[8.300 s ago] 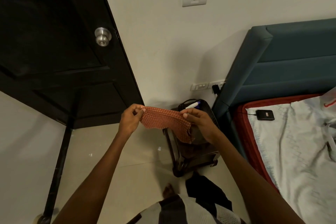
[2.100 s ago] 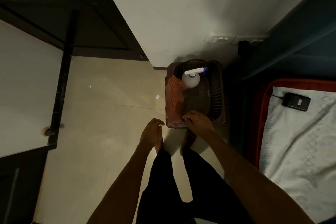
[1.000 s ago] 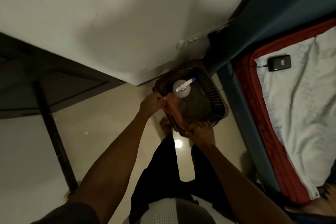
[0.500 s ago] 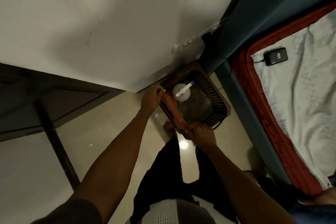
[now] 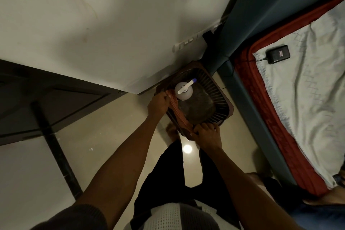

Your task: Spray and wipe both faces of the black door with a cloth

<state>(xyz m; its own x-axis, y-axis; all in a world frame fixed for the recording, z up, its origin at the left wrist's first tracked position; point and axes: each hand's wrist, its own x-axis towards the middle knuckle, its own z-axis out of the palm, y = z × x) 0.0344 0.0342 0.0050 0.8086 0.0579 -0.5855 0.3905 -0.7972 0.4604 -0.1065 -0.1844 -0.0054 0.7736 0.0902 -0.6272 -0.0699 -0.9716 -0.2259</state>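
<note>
On the basket (image 5: 226,99) rim, hands (image 5: 206,134) cover the cloth (image 5: 180,114) ends.

Both arms reach down and forward, the left hand (image 5: 157,104) and right hand (image 5: 206,133) each with fingers curled, pinching an end of a cloth (image 5: 179,111).

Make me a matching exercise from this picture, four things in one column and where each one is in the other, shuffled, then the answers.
Things
1. spray bottle
2. checked cloth
3. black charger
4. left hand

Places
A. lying on the bed sheet
B. gripping the cloth at the basket's far corner
C. standing inside the basket
D. stretched along the basket's rim between both hands

Pairs: 1-C, 2-D, 3-A, 4-B. The right hand pinches the cloth's near end.
</note>
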